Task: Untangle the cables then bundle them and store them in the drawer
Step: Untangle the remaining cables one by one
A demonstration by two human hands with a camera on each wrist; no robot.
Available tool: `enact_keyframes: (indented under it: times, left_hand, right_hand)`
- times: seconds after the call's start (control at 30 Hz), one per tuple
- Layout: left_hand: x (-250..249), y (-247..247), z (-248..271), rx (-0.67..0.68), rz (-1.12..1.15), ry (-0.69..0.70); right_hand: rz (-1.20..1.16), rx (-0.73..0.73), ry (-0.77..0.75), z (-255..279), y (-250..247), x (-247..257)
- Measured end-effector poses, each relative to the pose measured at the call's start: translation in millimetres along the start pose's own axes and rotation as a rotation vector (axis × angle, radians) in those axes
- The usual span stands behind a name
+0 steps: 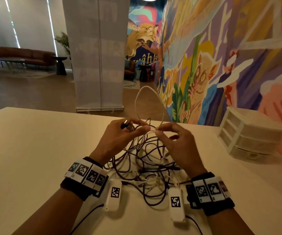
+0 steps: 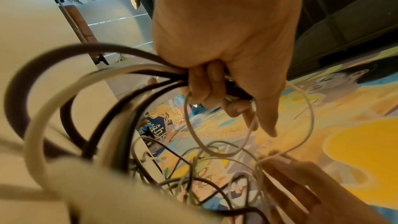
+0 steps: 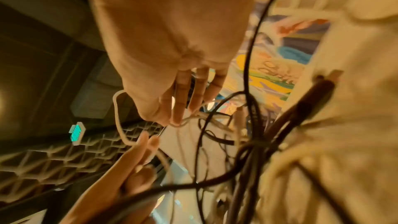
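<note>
**White loop raised over a tangle of dark and pale cables**

White cable arches up in a tall loop between my two hands, above the far part of the tangle. My left hand has its fingers curled round a bunch of strands, dark and pale together, along with a dark plug with a metal end; from the left wrist view I see those fingers wrapped round several dark cables and one thick white one, so that hand grips the bunch. My right hand pinches the thin white cable between thumb and forefinger, right where the loop comes down, and its other fingers are loosely bent. In the right wrist view the fingertips close on a small bend of the white strand. The two pinch points sit just beside each other, almost touching.

Below my hands the tangle of cables lies on the pale table, dark brown strands crossing white ones in many loops, spreading from under my palms back toward my wrists. I cannot tell how many separate cables there are.

On the right, near the mural wall, a white drawer unit stands on the table, well apart from the tangle. Its drawers look pushed in, though that side of the view is blurred.

Both wrists carry dark bands with white marker blocks.
</note>
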State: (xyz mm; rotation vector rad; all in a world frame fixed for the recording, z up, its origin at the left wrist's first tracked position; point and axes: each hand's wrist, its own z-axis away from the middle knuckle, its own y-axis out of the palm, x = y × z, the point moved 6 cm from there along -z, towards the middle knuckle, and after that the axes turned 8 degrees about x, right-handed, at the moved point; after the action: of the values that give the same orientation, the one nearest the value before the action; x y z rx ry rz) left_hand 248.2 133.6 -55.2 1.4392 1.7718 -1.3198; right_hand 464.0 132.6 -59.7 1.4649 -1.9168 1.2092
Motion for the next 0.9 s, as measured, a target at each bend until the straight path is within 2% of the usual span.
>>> enact_keyframes:
  times: [0.17,0.3,0.4,0.53,0.6,0.7,0.83,0.9]
  left_hand:
    - [-8,8,3,0.035,0.000,0.036]
    - [-9,10,3,0.051,-0.024,0.051]
    - [-10,3,4,-0.029,-0.013,0.082]
    - [-2,-15,5,-0.211,0.217,0.038]
    - [3,-23,5,-0.265,0.302,0.010]
    - [10,-26,5,-0.265,0.361,-0.009]
    - [12,-20,4,-0.225,0.400,-0.028]
    - [10,-18,4,-0.205,0.420,-0.027]
  right_hand:
    - [0.019,0.077,0.012,0,10,0]
    - [0.034,0.081,-0.023,4,16,4]
    - [0.031,0.072,0.020,1,13,-1]
    - [0.161,-0.137,0.074,0,-13,-10]
    - [0.214,-0.175,0.096,0,-22,-16]
    - [0.245,-0.135,0.099,0,-22,-20]
    - [0.279,-0.087,-0.012,0,-8,-3]
    - [0.274,-0.018,-0.029,1,2,5]
